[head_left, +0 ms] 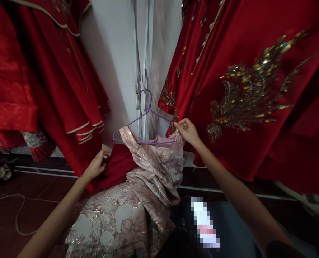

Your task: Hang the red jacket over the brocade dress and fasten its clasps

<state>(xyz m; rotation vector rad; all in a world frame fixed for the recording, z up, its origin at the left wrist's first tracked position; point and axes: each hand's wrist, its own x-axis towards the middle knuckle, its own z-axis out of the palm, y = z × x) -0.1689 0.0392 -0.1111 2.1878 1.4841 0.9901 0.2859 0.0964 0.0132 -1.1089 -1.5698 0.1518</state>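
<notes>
Head view: a pale pink brocade dress [156, 165] with a metallic gold floral pattern is located at center, its bodice upper, its skirt spreading toward the lower left. A purple hanger [150, 108] supports the dress; the hanger hook meets the hanging metal strips [146, 53] in front of the white wall [105, 43]. The left shoulder strap [127, 136] sits over the left arm of the hanger, and the hanger's left end projects beyond it. The lower bar of the hanger crosses the neckline opening. The right hand [189, 133] is at the right end of the hanger; its thumb and forefinger are brought together in a pinch at the dress's right shoulder, against the hanger arm. The left hand [96, 166] is at the edge of a dark red cloth [118, 163], which lies beside and partly behind the bodice. The left fingers are partly curled, with the tips at the cloth; whether they grip it cannot be determined. Red garments with cream piping [51, 64] hang at left. At right hangs a red garment [242, 147] bearing a gold sequined motif [237, 96]. A thin white cable [18, 215] lies on the dark floor [3, 229] at lower left. A bright pixelated area [204, 222] appears at lower right of center.
</notes>
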